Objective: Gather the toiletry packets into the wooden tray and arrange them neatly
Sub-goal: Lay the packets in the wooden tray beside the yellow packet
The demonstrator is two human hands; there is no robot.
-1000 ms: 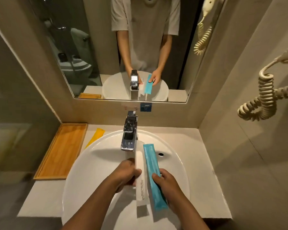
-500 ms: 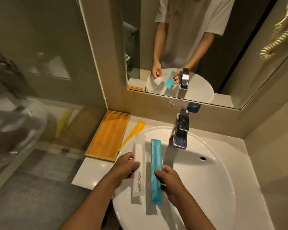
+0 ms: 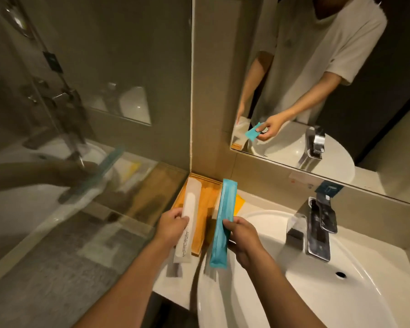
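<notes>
Hovering over the wooden tray (image 3: 200,235), the white packet (image 3: 189,217) sits pinched in the left hand (image 3: 172,224); right hand (image 3: 240,235) grips the teal packet (image 3: 223,223) above the tray's right rim, risking it dropping toward the sink (image 3: 294,292).

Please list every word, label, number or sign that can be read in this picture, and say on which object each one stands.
No text can be read.
Long white packet in the left hand: small dark print on its lower part, too small to read.
Small blue sign on the wall below the mirror: a white mark, too blurred to read.
Long teal packet in the right hand: no print visible.
</notes>
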